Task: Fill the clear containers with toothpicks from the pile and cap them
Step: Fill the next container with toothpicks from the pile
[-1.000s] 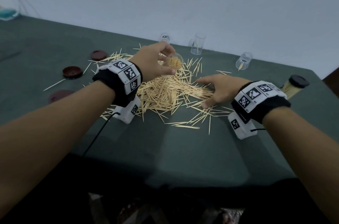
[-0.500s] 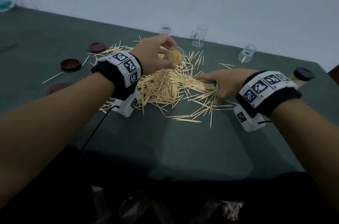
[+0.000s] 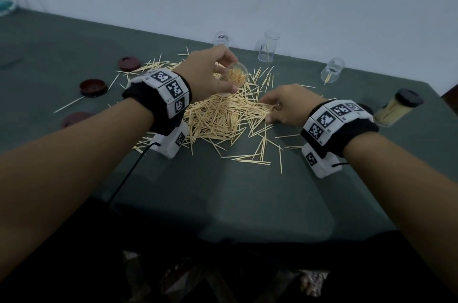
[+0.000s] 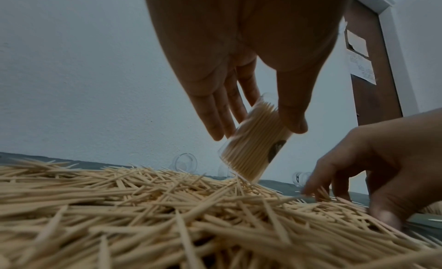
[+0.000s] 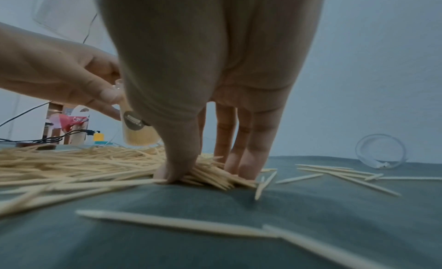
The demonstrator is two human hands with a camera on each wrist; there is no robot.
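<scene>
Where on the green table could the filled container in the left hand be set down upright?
Bare cloth lies between the toothpick pile and the table's near edge, and left of the dark caps. The pile's middle and the far strip by the empty containers are crowded.

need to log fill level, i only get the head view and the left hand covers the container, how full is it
Observer: On the left wrist view the container is packed with toothpicks almost to its mouth; the left hand holds it tilted above the pile.
Operator: is its base on the pile
Observer: Only its lower corner meets the pile's top.
Operator: right hand got any yet
Observer: On the right wrist view the right hand has thumb and fingers closing on a small bunch lying on the table, not lifted.
</scene>
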